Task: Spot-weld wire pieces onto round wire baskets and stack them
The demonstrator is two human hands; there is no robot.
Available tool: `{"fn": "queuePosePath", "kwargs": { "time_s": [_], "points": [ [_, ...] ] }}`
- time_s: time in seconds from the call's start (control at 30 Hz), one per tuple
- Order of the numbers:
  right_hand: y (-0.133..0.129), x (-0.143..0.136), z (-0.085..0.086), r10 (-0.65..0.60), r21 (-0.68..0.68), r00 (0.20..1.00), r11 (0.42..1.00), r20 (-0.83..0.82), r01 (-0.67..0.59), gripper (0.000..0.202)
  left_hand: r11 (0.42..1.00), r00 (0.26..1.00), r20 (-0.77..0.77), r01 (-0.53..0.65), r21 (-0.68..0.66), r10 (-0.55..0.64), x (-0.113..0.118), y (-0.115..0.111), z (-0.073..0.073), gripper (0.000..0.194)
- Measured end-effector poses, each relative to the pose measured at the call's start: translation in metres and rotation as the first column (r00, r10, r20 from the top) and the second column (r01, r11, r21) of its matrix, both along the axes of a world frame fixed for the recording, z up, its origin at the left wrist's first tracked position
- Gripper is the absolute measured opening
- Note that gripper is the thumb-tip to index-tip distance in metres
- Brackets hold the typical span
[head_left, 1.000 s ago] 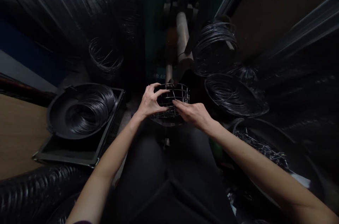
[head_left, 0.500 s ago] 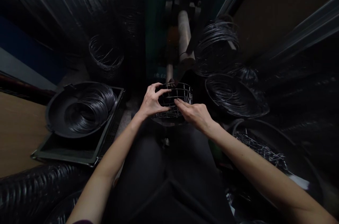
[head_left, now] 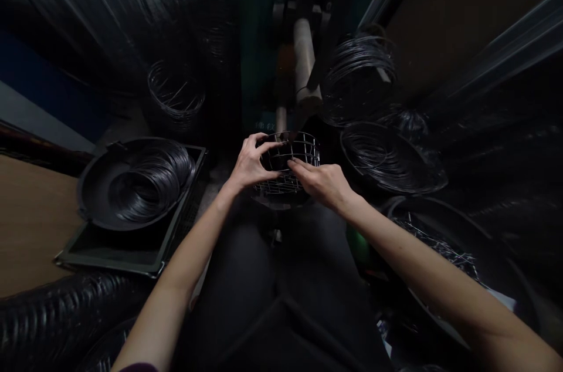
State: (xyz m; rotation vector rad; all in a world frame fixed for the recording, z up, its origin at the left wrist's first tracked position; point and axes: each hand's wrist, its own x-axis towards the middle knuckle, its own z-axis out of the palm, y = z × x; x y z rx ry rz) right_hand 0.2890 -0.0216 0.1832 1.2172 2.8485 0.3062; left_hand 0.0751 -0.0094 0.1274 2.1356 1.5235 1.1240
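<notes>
Your left hand (head_left: 250, 165) grips the near left side of a small round wire basket (head_left: 288, 161), its fingers curled over the rim and the thumb pressed against the side wires. Your right hand (head_left: 324, 183) lies against the near right side of the same basket, its fingers stretched toward your left hand and touching the side wires; you pinch or press there, but the dim light does not let me tell how tightly it closes. The basket sits upright between your two hands, just above your dark-clothed knees (head_left: 281, 254).

Well off to the left of your left hand, a dark pan (head_left: 94, 184) holds a coil of wire (head_left: 152, 178), and the pan rests in a flat black tray (head_left: 132, 254). Beyond that hand, farther away, another loose coil (head_left: 176, 90) stands in shadow. To the right of your right hand lies a wide dish of wire rings (head_left: 387, 158), with a further bundle of wire (head_left: 358, 78) above it. Nearer you on the right, a dark bowl (head_left: 492, 243) holds short wire pieces (head_left: 440, 249). Straight ahead past the basket, a pale roller (head_left: 303, 61) rises on a dark machine.
</notes>
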Motion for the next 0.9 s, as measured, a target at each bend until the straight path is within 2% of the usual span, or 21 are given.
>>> {"fn": "queuePosePath", "kwargs": {
  "time_s": [0.1,0.2,0.37,0.47,0.63,0.77,0.9],
  "points": [
    [0.002,0.001,0.0,-0.004,-0.004,1.0,1.0,0.001,0.004,0.046,1.0,0.999,0.03,0.013,-0.026,-0.012,-0.001,0.001,0.001,0.067],
    [0.003,0.006,-0.006,-0.032,-0.003,0.995,0.999,-0.096,0.032,0.044,0.999,0.997,0.066,0.035,-0.042,-0.032,-0.003,0.003,0.001,0.066],
    [0.01,0.009,-0.016,-0.161,0.011,0.956,0.986,-0.246,0.169,0.028,0.998,0.996,0.081,0.038,-0.047,-0.034,-0.006,0.015,0.004,0.066],
    [0.02,0.004,-0.016,-0.205,0.017,0.931,0.975,-0.303,0.22,0.025,0.998,0.995,0.093,0.042,-0.051,-0.037,-0.009,0.027,0.006,0.065],
    [0.032,0.001,-0.015,-0.197,0.018,0.896,0.975,-0.397,0.222,0.021,0.995,0.991,0.12,0.074,-0.06,-0.067,-0.015,0.04,0.004,0.068],
    [0.045,-0.001,-0.015,-0.224,-0.026,0.842,0.97,-0.49,0.243,0.017,0.997,0.994,0.101,0.055,-0.051,-0.049,-0.019,0.051,0.005,0.07],
    [0.062,-0.006,-0.011,-0.277,-0.083,0.82,0.958,-0.501,0.273,0.013,0.995,0.997,0.071,0.046,-0.09,-0.04,-0.021,0.065,0.01,0.07]
  ]
}}
